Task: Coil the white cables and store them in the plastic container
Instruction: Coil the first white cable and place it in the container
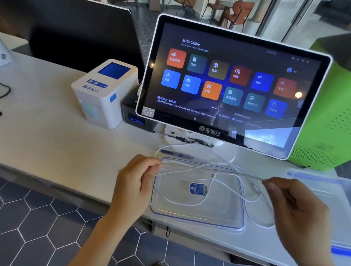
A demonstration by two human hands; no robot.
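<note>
Thin white cables (191,170) run in loose loops over a clear plastic container (197,221) with a blue-edged rim and a blue label on its bottom. My left hand (135,183) pinches a bundle of cable strands at the container's left rim. Off the container's right side, my right hand (295,206) pinches a strand, and the cable stretches taut between both hands. More loops hang down by the right rim and trail toward the screen's base.
A touchscreen terminal (232,85) stands right behind the container, with a pen (176,153) at its foot. A white label printer (104,92) sits back left, a green box (334,110) at right. The clear lid (327,198) lies right. The counter edge runs below.
</note>
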